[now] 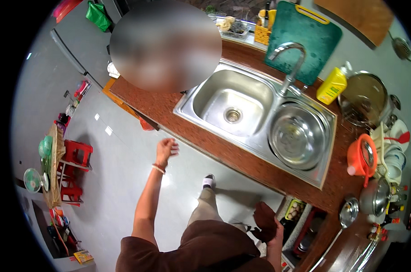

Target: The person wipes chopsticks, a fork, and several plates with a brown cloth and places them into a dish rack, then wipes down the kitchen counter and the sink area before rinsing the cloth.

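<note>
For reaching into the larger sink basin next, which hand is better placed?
Probably the left hand: it looks empty and is extended forward near the counter, closer to the larger basin. The right hand is lower, near the eggs, and appears to hold a dark brown item.

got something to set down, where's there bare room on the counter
The brown counter looks bare along the front of the sink, and left of it outside the blurred area. The left basin is free too. Crowded: the right end, with orange container, white dishes and metal pot; a metal bowl fills the sink's right side.
</note>
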{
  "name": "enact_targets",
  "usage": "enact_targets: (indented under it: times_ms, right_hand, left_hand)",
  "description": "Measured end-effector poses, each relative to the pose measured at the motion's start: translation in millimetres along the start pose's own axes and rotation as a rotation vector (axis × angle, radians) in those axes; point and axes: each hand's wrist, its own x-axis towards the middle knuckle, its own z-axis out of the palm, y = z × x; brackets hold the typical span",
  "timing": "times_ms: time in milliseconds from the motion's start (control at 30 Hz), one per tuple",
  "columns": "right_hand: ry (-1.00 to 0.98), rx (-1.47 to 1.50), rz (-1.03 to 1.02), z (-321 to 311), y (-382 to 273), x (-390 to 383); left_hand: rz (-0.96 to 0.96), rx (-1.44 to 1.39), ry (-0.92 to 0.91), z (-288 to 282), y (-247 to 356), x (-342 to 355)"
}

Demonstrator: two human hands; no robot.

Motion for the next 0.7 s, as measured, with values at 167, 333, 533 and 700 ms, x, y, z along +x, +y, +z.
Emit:
enact_targets:
  times_ms: [167, 333, 533, 700]
  right_hand:
    - [0.229, 0.012, 0.067, 45.9, 38.4, 90.6]
    - [0.240, 0.078, 0.130, 117.5, 71.4, 116.8]
    - [0.366, 0.075, -0.001, 120.2, 92.9, 133.5]
    - [0.369, 0.118, 0.028, 134.6, 86.6, 143.1]
  left_hand:
    - [0.757, 0.817, 0.429, -61.4, 79.1, 209.4]
    - [0.711, 1.326, 0.517, -82.3, 112.2, 333.3]
    - [0.835, 1.758, 0.466, -68.8, 127.9, 384.9]
    - [0.947, 1.903, 0.288, -90.0, 117.6, 406.4]
